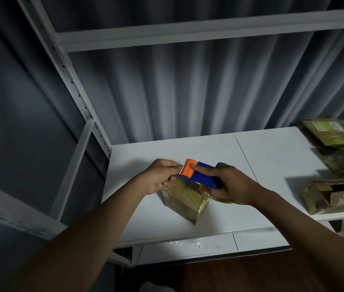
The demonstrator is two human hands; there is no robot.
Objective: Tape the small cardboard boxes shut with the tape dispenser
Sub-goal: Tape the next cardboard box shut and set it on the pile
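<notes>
Shelving (76, 85) of pale metal is running down the left side of the frame, its perforated upright slanting from the upper left toward the middle, with a grey pleated curtain (188, 91) hanging behind it. Just right of that upright, a white tabletop (272, 157) is stretching across the middle of the frame toward the right edge. At centre-left, the left hand (160, 178) is reaching in from the lower left, its fingers curling together and pinching at the end of the tape right by the toothed edge of the tape dispenser (200, 172). The dispenser, orange at its cutter end and blue along its body, is hovering at the centre of the frame, directly above the small cardboard box (184, 199). That box is sitting on the tabletop at centre, just below both hands, its top looking glossy with clear tape. To the right of the dispenser, the right hand (230, 184) is coming in from the lower right, its fingers clamping around the blue body, with the forefinger lying straight along the top onto the orange part. At the far right of the frame, a loose pile of flattened cardboard packets (339, 169) is lying on the tabletop, well apart from the box.
</notes>
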